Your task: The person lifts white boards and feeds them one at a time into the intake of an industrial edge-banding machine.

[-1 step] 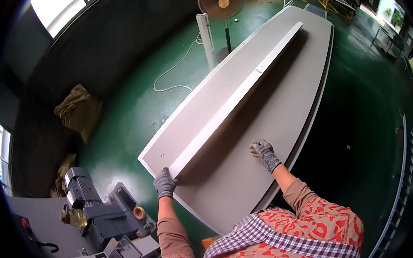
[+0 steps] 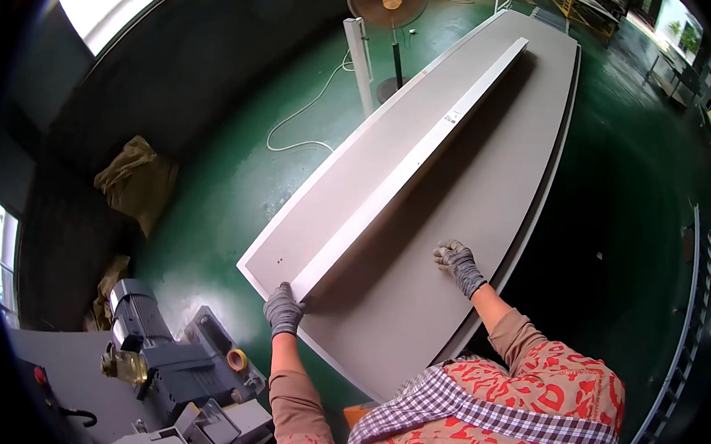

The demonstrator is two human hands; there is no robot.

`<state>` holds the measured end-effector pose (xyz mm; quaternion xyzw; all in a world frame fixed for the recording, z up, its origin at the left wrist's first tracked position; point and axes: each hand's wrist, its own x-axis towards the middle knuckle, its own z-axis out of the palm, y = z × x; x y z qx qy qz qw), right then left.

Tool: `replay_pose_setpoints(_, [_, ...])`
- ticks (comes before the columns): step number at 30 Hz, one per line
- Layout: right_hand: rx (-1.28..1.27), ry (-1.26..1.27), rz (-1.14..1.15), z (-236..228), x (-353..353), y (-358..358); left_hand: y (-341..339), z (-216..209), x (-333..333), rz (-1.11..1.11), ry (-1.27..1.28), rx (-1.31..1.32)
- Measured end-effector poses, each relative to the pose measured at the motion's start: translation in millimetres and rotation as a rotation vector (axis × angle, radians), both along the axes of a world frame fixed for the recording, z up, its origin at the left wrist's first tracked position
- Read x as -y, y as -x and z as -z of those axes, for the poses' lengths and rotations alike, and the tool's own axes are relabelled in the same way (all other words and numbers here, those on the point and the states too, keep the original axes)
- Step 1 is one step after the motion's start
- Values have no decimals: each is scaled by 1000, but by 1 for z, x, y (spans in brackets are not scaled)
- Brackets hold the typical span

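Observation:
A long white bar [image 2: 407, 169] lies lengthwise on a large grey panel [image 2: 487, 206] with white edges. Its upright side casts a dark shadow across the panel. At the bar's near end, my left hand [image 2: 284, 309], in a grey glove, is closed around the corner, with the thumb side up by the end face. My right hand [image 2: 458, 266], gloved alike, is held over the panel to the right of the bar, fingers curled in and nothing visible in them. Whether it touches the panel is hard to tell. Small holes [image 2: 281, 260] mark the panel near its left corner.
A grey motor machine [image 2: 175, 374] with a tape roll [image 2: 236, 360] stands at the lower left. Beyond the panel's left edge are a white post [image 2: 358, 63], a fan [image 2: 388, 2] and a cable [image 2: 295, 144] on the green floor. A ladder-like rail [image 2: 681, 348] runs along the right.
The whole view has shifted very slightly. Both hands keep their places on and over the panel, and the bar has not visibly moved.

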<state>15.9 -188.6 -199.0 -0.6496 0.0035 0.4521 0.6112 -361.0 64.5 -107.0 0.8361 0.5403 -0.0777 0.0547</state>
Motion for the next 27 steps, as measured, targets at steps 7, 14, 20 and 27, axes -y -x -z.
replay_pose_setpoints(7, [18, -10, -60, 46, -1, 3, -1, -13, 2, -33, 28, 10])
replay_pose_setpoints(14, [75, -31, -152, 45, -3, 1, -7, -25, 6, -41, 28, 62])
replay_pose_setpoints(20, [131, -61, -189, 44, -4, 0, -15, -26, 8, -78, 68, 48])
replay_pose_setpoints(27, [92, -85, -205, 33, -10, 9, -9, -18, 15, -107, -23, 15])
